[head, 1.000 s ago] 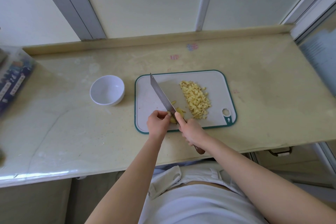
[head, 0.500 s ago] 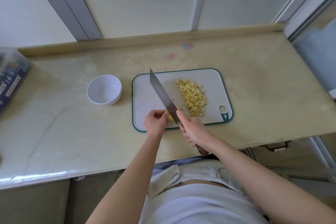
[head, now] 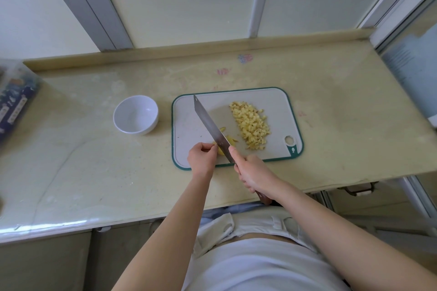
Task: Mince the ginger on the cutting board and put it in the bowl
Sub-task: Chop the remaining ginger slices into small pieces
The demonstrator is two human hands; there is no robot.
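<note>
The last piece of ginger [head: 221,150] is pinched by the left hand [head: 202,157] at the near edge of the cutting board [head: 186,125], apparently to steady it against the knife [head: 211,125] gripped in the right hand [head: 254,172], while the minced pile [head: 251,125] is heaped clear to the right and the bowl [head: 135,114] is set empty on the left.

Your right hand [head: 254,172] covers most of the handle of the knife [head: 210,125]; only its brown end shows below your wrist. The blade and your left hand [head: 202,157] hide most of the ginger piece [head: 221,151]; its shape cannot be determined. The left picture edge cuts off the box [head: 14,99]; its print is too blurred to read. The coloured marks [head: 245,58] on the counter [head: 94,149] are too small to identify.
</note>
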